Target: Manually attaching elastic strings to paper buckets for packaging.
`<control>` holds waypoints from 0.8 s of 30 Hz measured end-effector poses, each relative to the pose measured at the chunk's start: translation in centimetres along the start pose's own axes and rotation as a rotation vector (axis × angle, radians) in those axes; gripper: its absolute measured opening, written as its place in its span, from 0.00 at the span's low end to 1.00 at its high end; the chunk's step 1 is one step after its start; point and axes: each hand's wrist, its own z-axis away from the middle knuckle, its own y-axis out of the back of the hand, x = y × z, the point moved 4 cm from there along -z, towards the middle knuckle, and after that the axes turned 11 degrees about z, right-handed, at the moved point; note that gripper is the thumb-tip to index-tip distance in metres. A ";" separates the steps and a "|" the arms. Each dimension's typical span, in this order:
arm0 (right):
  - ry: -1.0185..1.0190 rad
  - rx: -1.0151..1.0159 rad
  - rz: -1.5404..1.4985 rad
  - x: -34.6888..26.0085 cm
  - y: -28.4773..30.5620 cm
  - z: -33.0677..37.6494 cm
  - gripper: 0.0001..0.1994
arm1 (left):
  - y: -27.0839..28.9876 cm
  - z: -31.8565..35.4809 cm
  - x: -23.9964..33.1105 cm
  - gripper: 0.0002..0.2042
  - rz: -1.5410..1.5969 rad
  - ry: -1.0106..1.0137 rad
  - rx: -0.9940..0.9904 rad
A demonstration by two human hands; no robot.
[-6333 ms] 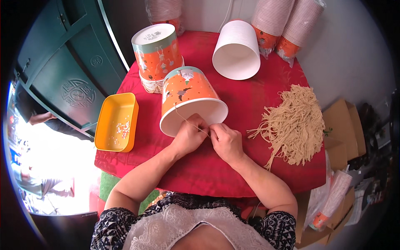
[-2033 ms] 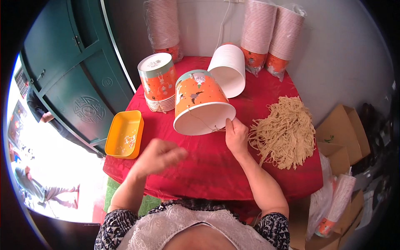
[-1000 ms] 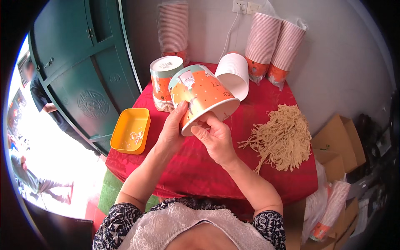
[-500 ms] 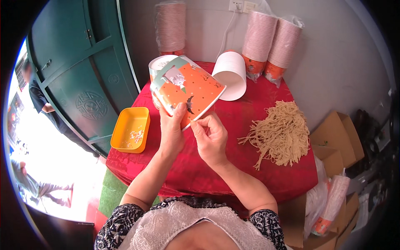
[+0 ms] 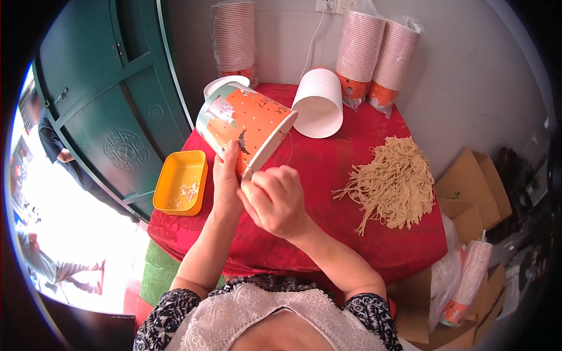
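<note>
My left hand (image 5: 224, 184) grips an orange-and-green printed paper bucket (image 5: 249, 120) near its rim, thumb on the outside. The bucket is tilted over the table, its white rim turned to the lower right. At the lower edge of that rim my right hand (image 5: 274, 199) is closed with its fingers curled. A thin cord (image 5: 291, 147) hangs in a loop from the rim towards my right fingers, which seem to pinch it. Behind the held bucket, a white round rim (image 5: 227, 85) of another bucket partly shows.
On the red tablecloth (image 5: 319, 234) lie a yellow tray (image 5: 157, 190) with small pale beads, a stack of white buckets (image 5: 319, 105) on its side and a heap of beige cords (image 5: 395, 184). Wrapped bucket stacks (image 5: 356, 52) stand behind. Cardboard boxes (image 5: 468, 181) are right; a green door (image 5: 126, 117) left.
The bucket has moved left and turned, so its rim faces more to the right. My right hand has rolled over and shifted slightly left and down, fingers more curled.
</note>
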 end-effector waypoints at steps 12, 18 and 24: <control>-0.683 -0.149 -0.028 12.0 -2.1 5.1 0.05 | -0.9 1.7 0.1 0.29 0.116 0.039 -0.105; -0.689 -0.288 0.108 12.1 -3.0 4.2 0.11 | -0.9 2.3 -0.6 0.31 0.052 0.025 -0.118; -0.786 -0.238 0.020 12.8 -4.6 5.1 0.10 | -1.5 2.8 -0.6 0.30 0.020 -0.027 -0.193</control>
